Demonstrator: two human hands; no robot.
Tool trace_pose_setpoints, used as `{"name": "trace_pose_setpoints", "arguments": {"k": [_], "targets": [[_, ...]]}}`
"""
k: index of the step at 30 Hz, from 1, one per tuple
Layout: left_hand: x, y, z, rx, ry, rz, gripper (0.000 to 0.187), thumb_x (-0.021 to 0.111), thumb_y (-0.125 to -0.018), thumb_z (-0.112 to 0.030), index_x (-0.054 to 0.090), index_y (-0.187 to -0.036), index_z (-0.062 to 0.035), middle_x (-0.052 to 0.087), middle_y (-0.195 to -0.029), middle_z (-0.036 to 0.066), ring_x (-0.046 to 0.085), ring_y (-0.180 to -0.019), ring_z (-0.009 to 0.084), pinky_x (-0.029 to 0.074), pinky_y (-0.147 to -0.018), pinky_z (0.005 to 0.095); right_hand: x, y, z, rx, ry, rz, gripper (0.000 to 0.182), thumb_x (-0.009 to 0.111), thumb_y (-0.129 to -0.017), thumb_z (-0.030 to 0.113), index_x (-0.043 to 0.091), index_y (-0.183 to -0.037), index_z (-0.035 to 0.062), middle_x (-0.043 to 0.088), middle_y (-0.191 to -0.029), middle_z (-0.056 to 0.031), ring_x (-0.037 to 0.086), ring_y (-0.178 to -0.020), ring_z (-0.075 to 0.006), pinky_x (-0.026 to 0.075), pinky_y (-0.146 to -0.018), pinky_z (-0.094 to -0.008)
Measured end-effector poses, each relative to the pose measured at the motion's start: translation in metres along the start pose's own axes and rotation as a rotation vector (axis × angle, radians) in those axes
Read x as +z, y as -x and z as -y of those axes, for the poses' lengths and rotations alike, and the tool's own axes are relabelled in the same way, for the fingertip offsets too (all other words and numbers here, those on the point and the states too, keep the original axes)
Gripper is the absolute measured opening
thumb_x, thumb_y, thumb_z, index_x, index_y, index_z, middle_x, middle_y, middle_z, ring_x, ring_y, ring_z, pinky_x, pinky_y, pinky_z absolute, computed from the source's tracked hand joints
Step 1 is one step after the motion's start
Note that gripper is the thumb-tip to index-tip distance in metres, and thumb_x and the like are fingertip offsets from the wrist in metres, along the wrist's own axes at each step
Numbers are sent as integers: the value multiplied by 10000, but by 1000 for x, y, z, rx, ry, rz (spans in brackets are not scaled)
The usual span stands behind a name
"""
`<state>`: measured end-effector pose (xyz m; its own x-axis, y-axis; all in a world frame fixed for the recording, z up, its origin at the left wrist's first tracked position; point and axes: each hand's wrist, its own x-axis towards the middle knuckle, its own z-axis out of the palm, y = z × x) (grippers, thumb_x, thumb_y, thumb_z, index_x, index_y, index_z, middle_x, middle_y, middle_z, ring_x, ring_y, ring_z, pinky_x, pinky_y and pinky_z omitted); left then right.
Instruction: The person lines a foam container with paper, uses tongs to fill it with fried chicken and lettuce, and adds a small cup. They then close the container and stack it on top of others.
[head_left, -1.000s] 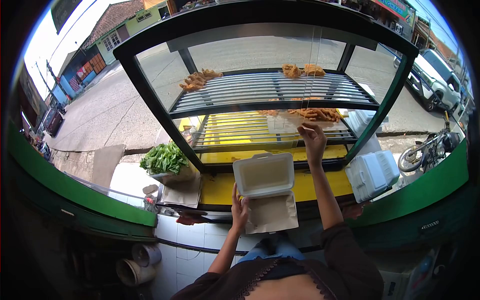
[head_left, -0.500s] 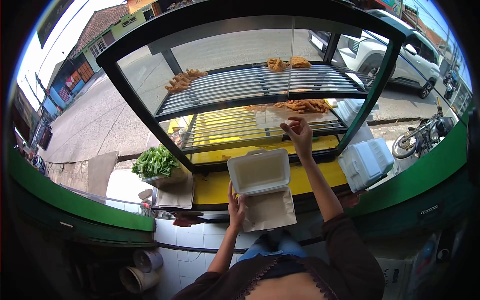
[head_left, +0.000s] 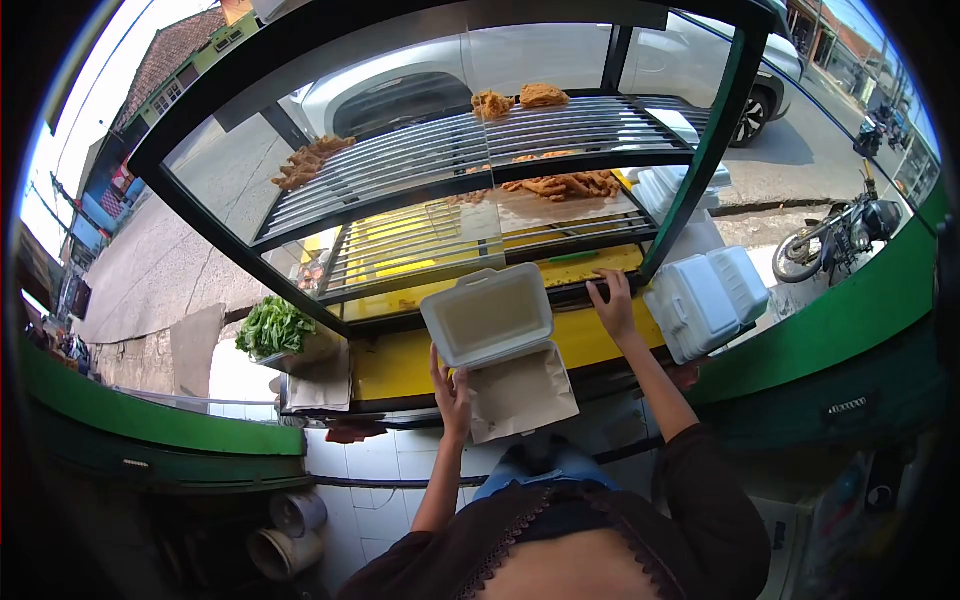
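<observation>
My left hand [head_left: 452, 400] grips the left side of an open white foam takeaway box [head_left: 560, 330], its lid tipped back toward the case. Brown paper [head_left: 515, 392] lines the bottom half, with no food on it. Over at the lower front rail of the glass display case [head_left: 400, 315], my right hand [head_left: 614, 305] has its fingers stretched and the thumb apart; nothing shows in it. Inside the case, fried pieces [head_left: 565, 186] lie on paper on the lower rack. Two fried chunks [head_left: 543, 95] and a pile of fried food [head_left: 312, 163] rest on the upper rack.
Closed foam boxes [head_left: 705, 300] are stacked right of the case. Leafy greens [head_left: 275, 328] fill a container at the left, beside brown paper sheets [head_left: 322, 385]. Beyond stand a motorcycle [head_left: 840, 240] and a white car [head_left: 690, 75]. Buckets [head_left: 285, 555] sit low at left.
My right hand has come down from the glass front to the lower rail. The left hand still holds the open box. The white car now extends across behind the case.
</observation>
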<state>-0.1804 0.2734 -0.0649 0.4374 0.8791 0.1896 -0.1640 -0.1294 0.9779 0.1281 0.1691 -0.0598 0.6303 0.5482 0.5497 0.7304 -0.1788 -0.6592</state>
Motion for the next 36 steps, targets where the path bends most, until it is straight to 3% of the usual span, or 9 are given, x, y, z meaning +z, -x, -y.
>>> {"name": "trace_pose_setpoints", "arguments": {"k": [2, 10, 14, 17, 19, 21, 23, 34, 36], "targets": [[12, 2, -1, -11, 5, -11, 618, 468, -957, -57, 159, -1481, -161, 518, -1235, 131, 506, -941, 94, 401, -767, 198, 1, -21, -11, -97, 64, 0, 291, 605, -887, 258, 599, -1013, -4, 525, -958, -169, 499, -958, -338, 421, -830, -426], [45, 8, 4, -29, 5, -80, 609, 474, -954, -63, 172, -1477, -143, 530, -1210, 131, 503, -965, 106, 398, -792, 213, 38, -69, -66, -129, 302, 409, 534, 677, -755, 501, 656, -1018, 36, 596, -1099, -194, 511, -1042, -366, 361, -936, -471], [50, 11, 4, -12, 8, -116, 619, 482, -949, -72, 164, -1477, -127, 511, -1226, 131, 494, -1018, 133, 385, -859, 238, 40, -71, -69, -128, 164, 383, 484, 706, -750, 461, 662, -968, 32, 627, -956, -194, 549, -980, -350, 411, -879, -429], [51, 13, 9, 29, -8, -146, 611, 487, -953, -97, 172, -1475, -128, 528, -1195, 124, 496, -955, 114, 382, -824, 222, 14, -57, -43, 26, 264, 488, 439, 726, -743, 421, 667, -931, 29, 616, -1022, -199, 549, -1001, -360, 409, -887, -433], [49, 14, 10, -4, 1, -153, 617, 492, -951, -103, 168, -1476, -122, 526, -1198, 124, 494, -969, 119, 379, -840, 228, -2, -35, -34, -13, 189, 264, 430, 731, -734, 418, 661, -903, 29, 552, -1194, -208, 529, -1069, -363, 377, -940, -441], [47, 14, 10, -13, -6, -142, 615, 489, -952, -98, 167, -1476, -118, 526, -1187, 119, 489, -979, 123, 379, -860, 241, -26, -19, -24, 122, 82, 378, 396, 759, -719, 365, 647, -863, 14, 535, -1203, -242, 521, -1087, -384, 392, -935, -426], [45, 14, 12, 8, -8, -154, 612, 484, -952, -89, 170, -1476, -119, 526, -1180, 116, 480, -971, 119, 383, -854, 241, -42, 15, -20, 67, 107, 195, 358, 777, -717, 307, 633, -836, 2, 528, -1189, -263, 508, -1107, -407, 405, -928, -426], [27, 16, 0, 6, -10, -90, 609, 488, -951, -82, 186, -1477, -143, 544, -1152, 105, 484, -867, 78, 387, -717, 182, -75, 123, -19, 338, 11, 124, 317, 776, -735, 236, 610, -838, -13, 454, -1265, -270, 457, -1173, -416, 412, -922, -442], [23, 17, 1, 43, 13, -80, 612, 488, -951, -78, 183, -1477, -143, 543, -1154, 104, 483, -867, 77, 384, -725, 181, -74, 124, -21, 293, 79, 150, 391, 784, -718, 277, 599, -941, 14, 449, -1272, -262, 438, -1201, -408, 404, -933, -454]]}}
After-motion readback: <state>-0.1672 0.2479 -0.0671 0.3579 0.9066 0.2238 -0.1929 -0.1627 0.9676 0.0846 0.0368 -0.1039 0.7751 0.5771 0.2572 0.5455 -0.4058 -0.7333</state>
